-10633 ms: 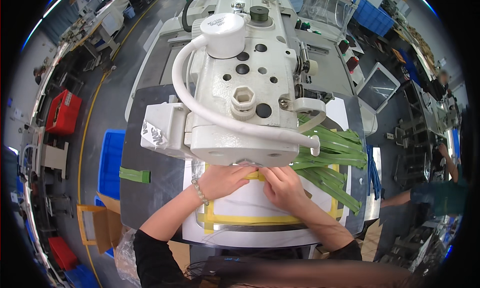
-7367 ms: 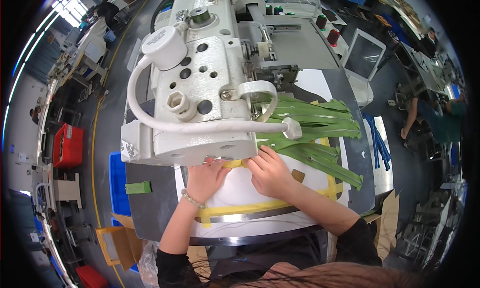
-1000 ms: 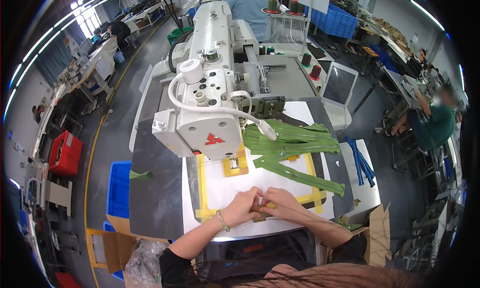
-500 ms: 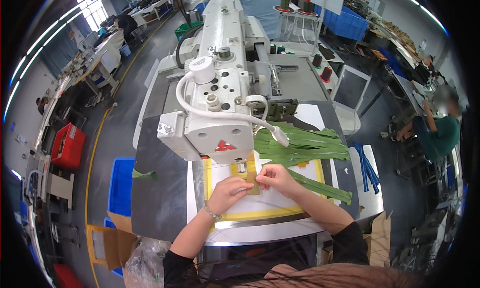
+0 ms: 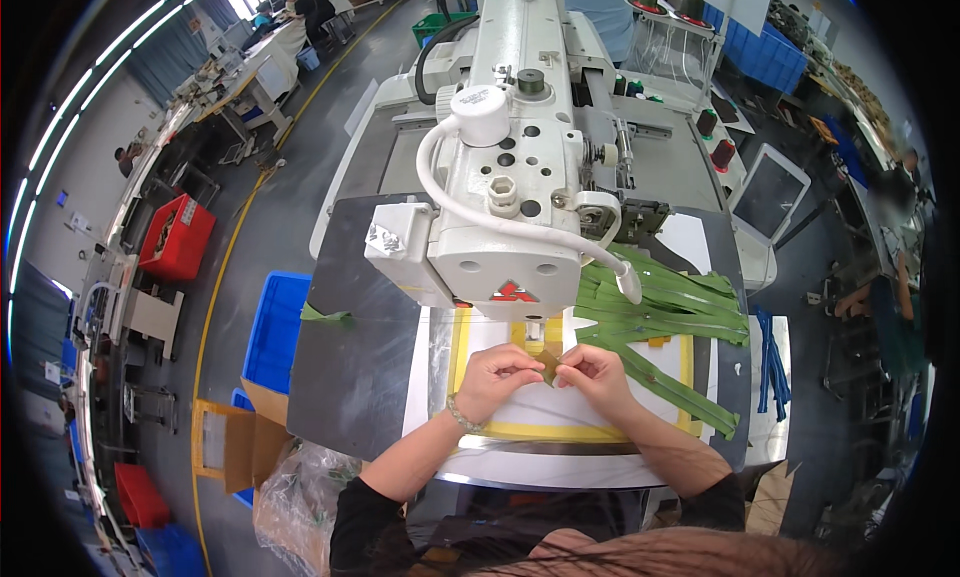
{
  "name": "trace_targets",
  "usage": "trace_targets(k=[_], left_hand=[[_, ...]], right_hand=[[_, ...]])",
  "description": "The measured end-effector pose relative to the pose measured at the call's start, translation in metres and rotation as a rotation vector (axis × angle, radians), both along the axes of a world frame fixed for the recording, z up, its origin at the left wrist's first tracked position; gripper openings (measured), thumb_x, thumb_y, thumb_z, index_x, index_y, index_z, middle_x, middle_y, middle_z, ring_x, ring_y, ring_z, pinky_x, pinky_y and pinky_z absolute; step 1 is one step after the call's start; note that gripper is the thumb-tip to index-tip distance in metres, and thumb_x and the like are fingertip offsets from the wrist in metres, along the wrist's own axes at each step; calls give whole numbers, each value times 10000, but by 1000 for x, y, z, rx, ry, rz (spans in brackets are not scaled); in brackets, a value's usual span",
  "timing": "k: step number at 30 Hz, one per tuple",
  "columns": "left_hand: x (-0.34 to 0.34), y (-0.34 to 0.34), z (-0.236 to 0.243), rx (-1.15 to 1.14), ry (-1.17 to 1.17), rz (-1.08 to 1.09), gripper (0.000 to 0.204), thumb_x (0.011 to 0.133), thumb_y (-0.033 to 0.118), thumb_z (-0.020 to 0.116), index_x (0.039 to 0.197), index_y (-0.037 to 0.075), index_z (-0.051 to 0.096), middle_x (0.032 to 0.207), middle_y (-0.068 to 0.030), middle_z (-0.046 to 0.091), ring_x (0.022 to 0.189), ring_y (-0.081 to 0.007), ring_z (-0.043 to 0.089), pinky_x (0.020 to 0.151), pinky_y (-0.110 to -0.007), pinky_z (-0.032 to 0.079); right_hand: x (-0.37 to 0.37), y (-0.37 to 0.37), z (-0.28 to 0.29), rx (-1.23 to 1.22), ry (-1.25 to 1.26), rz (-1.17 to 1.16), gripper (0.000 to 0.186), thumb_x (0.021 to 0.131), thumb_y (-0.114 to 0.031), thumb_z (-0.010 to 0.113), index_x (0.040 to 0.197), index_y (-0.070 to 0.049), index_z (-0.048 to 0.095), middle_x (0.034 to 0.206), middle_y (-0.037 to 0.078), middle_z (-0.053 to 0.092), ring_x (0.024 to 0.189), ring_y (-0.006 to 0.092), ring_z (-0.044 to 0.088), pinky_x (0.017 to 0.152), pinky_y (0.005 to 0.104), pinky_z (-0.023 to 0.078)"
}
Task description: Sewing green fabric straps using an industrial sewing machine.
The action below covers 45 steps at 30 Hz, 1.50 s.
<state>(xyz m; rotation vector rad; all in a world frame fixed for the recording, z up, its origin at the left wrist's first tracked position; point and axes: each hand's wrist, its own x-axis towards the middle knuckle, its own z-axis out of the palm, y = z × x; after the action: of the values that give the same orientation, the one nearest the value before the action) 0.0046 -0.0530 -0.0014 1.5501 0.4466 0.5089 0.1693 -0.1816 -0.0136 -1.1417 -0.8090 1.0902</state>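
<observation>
Just in front of the white sewing machine head (image 5: pixel 500 239), a small olive-coloured piece of fabric (image 5: pixel 549 365) is pinched by its two sides. My left hand (image 5: pixel 494 381) grips one side between thumb and fingers; my right hand (image 5: pixel 598 377) grips the other. Both hands are closed and close together, over a white sheet with a yellow border (image 5: pixel 560 417). The presser foot (image 5: pixel 536 329) of the machine is right behind the fabric. To the right of my right hand, long green zipper strips (image 5: pixel 665 312) lie in a loose pile, one reaching toward me.
A scrap of green cloth (image 5: pixel 325 315) lies on the dark tabletop (image 5: pixel 350 377). Blue bins (image 5: pixel 275 332) and a clear plastic bag (image 5: pixel 300 517) stand at the left. Blue strips (image 5: pixel 770 365) and a screen (image 5: pixel 770 192) are at the right. Another person (image 5: pixel 890 307) sits beyond.
The view has swung left, so everything appears farther right. The olive fabric has been turned and lifted between my fingers, and my right hand has come down beside it.
</observation>
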Motion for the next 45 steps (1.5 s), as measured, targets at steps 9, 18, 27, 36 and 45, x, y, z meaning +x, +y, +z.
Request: trace_targets(k=[9,18,27,36,45], left_hand=[[4,-5,2,54,66,26,114,750,-69,719,844,-16,681,967,-91,635,807,-111,627,713,-218,523],[14,-12,0,106,9,233,135,741,43,778,732,10,647,757,-32,649,637,-80,563,582,-220,456],[13,-14,-3,156,10,208,152,750,-32,747,732,6,601,758,-56,621,680,-101,556,630,-226,445],[13,-13,1,202,37,217,167,746,-30,750,713,3,590,747,-53,614,684,-105,560,629,-224,448],[7,-2,11,218,173,-17,156,846,123,680,865,8,575,687,-60,568,616,-159,541,588,-280,438]], right_hand=[[0,0,9,-38,-17,78,97,925,-61,598,902,31,575,861,65,644,803,121,666,692,234,526],[1,0,7,-77,58,105,124,967,-100,536,939,20,557,891,81,649,863,181,689,728,250,531],[-7,2,4,-34,-71,33,169,815,-34,727,883,15,581,852,73,683,813,116,670,743,239,545],[-7,4,5,-78,42,62,94,876,4,644,898,27,556,882,105,674,848,150,673,766,253,543],[-2,0,9,-30,135,127,88,903,-32,622,883,23,556,856,107,673,809,157,673,751,272,543]])
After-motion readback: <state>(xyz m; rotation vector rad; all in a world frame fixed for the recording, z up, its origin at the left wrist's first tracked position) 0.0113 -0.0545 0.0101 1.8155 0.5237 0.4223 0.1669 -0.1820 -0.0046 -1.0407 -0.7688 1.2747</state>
